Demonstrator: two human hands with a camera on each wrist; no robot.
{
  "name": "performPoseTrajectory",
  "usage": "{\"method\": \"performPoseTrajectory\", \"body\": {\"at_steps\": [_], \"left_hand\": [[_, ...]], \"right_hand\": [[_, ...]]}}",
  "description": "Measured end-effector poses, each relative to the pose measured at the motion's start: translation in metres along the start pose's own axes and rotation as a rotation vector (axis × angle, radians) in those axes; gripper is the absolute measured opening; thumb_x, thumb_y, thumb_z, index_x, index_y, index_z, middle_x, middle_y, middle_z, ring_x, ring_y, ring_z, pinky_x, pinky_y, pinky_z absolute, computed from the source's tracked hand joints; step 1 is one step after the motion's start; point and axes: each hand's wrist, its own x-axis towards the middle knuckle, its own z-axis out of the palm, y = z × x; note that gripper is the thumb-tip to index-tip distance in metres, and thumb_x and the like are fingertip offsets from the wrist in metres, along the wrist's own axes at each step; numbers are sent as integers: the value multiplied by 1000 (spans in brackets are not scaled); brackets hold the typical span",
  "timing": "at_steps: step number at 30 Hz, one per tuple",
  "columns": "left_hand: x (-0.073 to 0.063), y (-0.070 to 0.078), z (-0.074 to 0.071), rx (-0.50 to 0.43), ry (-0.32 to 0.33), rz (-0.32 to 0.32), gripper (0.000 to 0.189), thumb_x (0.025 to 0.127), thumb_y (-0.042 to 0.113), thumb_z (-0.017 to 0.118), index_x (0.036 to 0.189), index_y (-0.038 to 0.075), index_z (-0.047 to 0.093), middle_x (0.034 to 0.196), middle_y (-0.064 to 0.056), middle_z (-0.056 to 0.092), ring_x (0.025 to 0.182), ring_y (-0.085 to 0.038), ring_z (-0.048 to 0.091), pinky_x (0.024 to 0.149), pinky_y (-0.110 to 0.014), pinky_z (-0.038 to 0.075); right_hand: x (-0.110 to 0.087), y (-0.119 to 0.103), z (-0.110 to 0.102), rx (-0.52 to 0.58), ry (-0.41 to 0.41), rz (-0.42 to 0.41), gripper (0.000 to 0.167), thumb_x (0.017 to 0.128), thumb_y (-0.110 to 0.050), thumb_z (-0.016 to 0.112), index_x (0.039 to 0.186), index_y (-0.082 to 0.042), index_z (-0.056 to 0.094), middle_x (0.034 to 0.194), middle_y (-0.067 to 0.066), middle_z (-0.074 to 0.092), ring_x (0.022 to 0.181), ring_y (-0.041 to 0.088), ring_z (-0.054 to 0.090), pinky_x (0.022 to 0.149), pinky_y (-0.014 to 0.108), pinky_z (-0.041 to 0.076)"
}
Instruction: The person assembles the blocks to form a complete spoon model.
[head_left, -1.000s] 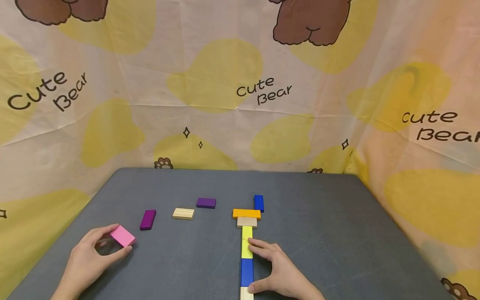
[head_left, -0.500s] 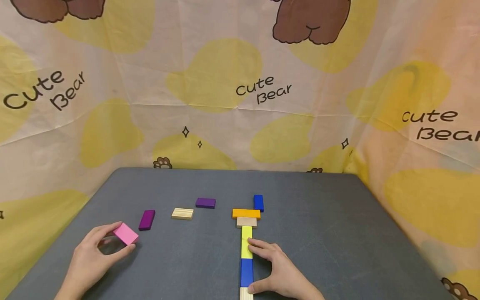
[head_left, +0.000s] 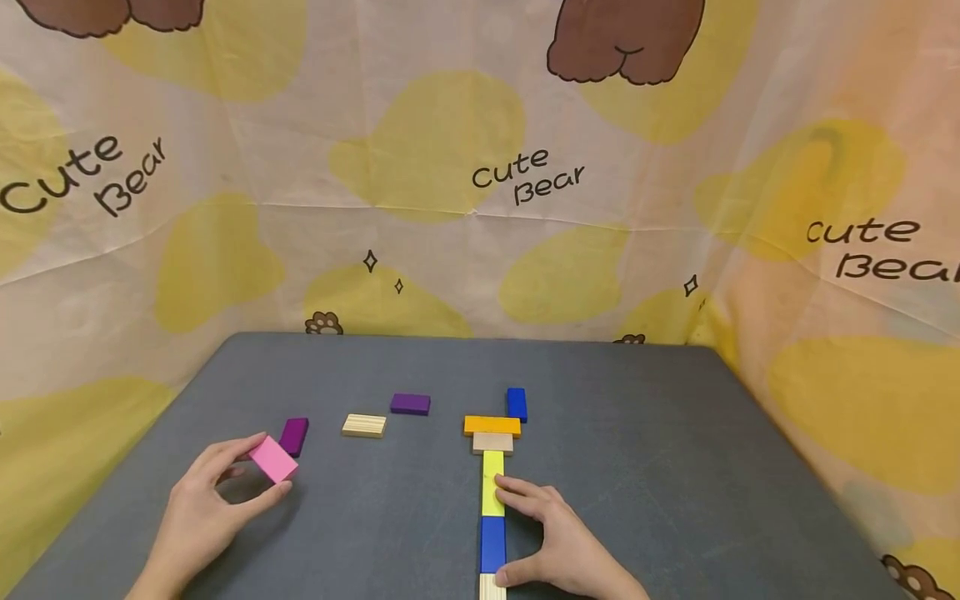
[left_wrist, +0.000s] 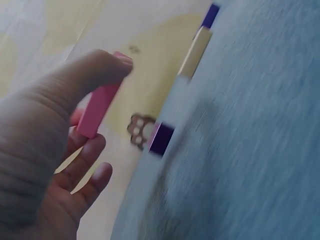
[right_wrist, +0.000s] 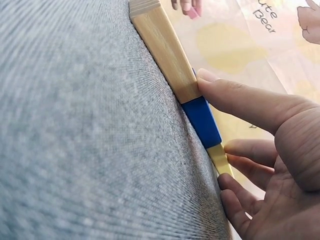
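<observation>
Between thumb and fingertips, my left hand (head_left: 202, 508) pinches a pink block (head_left: 273, 459), tilted and lifted above the table. The left wrist view shows the same pink block (left_wrist: 100, 107) edge-on, its far end partly behind the thumb. My right hand (head_left: 562, 537) rests along a straight row of blocks. Its fingertips touch the yellow block (head_left: 492, 479), and its thumb lies where the blue block (head_left: 492, 544) meets a plain wooden block (head_left: 492, 588). That wooden block (right_wrist: 167, 55) appears whole in the right wrist view.
Crosswise at the row's far end lie a tan block (head_left: 492, 443) and an orange block (head_left: 492, 427), with another blue block (head_left: 517, 404) behind. Left of them are a purple block (head_left: 410, 404), a pale wooden block (head_left: 364, 426) and a magenta-purple block (head_left: 295, 438). Printed cloth (head_left: 420, 150) surrounds the grey table (head_left: 660, 483).
My left hand has moved right and slightly away from me with the pink block, now close to the magenta-purple block in view. The right hand and the row stay put.
</observation>
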Motion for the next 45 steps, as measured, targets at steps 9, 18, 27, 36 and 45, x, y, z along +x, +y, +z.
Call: {"method": "performPoseTrajectory", "body": {"at_steps": [9,18,27,36,45], "left_hand": [[20,44,52,-158,-171,79,70,66,28,94,128,11,64,115,8,59,99,-16,56,83,-21,47],[60,71,100,-232,-312,141,69,68,23,93,129,9,64,121,2,61,106,-22,59,86,-47,50],[97,90,136,-221,-438,76,66,75,19,87,134,6,60,129,-9,59,115,-31,55,95,-51,45],[116,94,163,-178,-525,-5,64,77,13,86,135,4,58,129,-11,60,111,-31,58,94,-45,47],[122,96,175,-166,-567,-35,66,77,10,86,136,2,57,130,-12,60,113,-32,57,97,-46,45]], "right_hand": [[1,-2,-1,1,13,8,88,66,-47,89,142,-18,55,147,-15,41,124,23,36,100,57,35],[0,-1,-2,-14,24,-3,89,66,-47,89,142,-18,55,148,-15,41,123,22,36,100,55,35],[1,-1,-2,-12,17,31,88,65,-47,90,142,-20,56,147,-14,41,123,23,37,100,57,36],[0,0,-1,-25,25,13,88,66,-49,89,142,-21,56,146,-18,41,122,20,37,99,54,37],[1,0,-1,-10,10,32,87,66,-48,89,142,-22,56,146,-17,41,122,21,37,99,55,36]]}}
